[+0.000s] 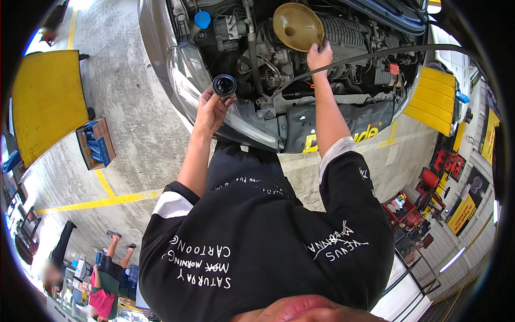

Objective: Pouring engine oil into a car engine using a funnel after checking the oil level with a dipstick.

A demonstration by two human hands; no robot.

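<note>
My left hand (213, 110) grips a short black round part (224, 85) that looks like an oil filter, its ringed end facing up. It is held above the car's headlight (188, 75), at the front left edge of the engine bay. Farther right, my right hand (320, 56) pinches the near rim of a wide yellowish-brown funnel (308, 37). The funnel sits over the engine (343, 37), with a dark hole at the bottom of its bowl. Whatever is under its spout is hidden.
The raised hood's prop or hose (397, 51) crosses above my right forearm. A blue cap (202, 19) stands at the bay's far left. A dark fender cover (300, 126) drapes the front. Yellow ramps (48, 102) and a cardboard box (107, 137) stand left; people are behind at lower left.
</note>
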